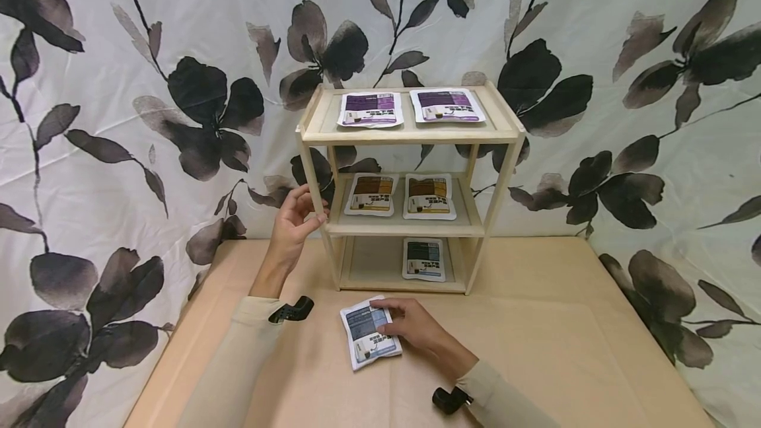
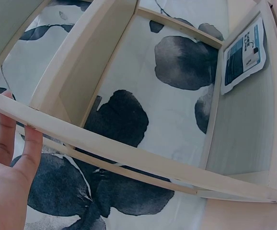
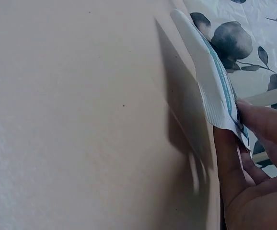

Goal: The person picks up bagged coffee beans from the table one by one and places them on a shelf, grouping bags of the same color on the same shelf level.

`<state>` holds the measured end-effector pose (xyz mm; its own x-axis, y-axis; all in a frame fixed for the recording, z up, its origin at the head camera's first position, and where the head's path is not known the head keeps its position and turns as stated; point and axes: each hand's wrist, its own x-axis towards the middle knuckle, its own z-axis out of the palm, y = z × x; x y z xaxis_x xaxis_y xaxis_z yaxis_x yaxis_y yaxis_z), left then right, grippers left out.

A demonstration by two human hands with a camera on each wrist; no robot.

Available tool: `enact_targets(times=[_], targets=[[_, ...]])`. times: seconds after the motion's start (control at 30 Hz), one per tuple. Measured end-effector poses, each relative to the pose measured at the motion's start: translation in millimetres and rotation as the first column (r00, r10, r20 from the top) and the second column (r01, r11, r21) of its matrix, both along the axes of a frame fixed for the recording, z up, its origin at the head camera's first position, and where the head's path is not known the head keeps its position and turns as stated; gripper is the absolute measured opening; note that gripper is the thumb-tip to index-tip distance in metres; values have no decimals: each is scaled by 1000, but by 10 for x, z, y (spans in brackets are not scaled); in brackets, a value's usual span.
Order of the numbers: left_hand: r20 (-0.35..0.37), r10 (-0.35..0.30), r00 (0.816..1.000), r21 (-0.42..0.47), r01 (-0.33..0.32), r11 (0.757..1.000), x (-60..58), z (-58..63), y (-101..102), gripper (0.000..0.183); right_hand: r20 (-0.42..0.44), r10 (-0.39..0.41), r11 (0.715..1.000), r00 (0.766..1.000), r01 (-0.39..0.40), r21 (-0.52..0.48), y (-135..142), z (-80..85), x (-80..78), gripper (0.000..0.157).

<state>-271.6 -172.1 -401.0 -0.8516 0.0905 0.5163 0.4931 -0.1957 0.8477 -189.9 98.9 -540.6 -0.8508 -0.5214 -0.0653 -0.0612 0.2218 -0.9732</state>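
Observation:
My right hand pinches a white packet with a blue-grey label by its right side, in front of the shelf. In the right wrist view, the thumb lies on the label face of this packet and fingers reach beneath it; a shadow falls on the table below. My left hand holds the left front post of a three-tier wooden shelf. The left wrist view shows its fingers at the post. A similar blue-grey packet lies on the bottom tier, toward the right.
Two purple-labelled packets lie on the top tier. Two brown-and-yellow packets are on the middle tier. The shelf stands on a tan-covered table against floral cloth.

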Motion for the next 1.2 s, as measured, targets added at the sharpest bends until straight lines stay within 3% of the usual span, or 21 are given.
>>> enact_targets(times=[0.47, 1.0, 1.2], targets=[[3, 11, 1000, -11, -11, 1000, -1, -21, -9, 57, 183, -42, 992, 982, 64, -111, 66, 43, -43, 51], [12, 22, 1000, -14, -22, 1000, 4, -14, -8, 58, 169, -70, 986, 983, 94, -140, 118, 104, -144, 58], [10, 16, 1000, -13, -16, 1000, -6, -14, -8, 59, 126, -88, 986, 988, 104, -128, 143, 125, -228, 59]])
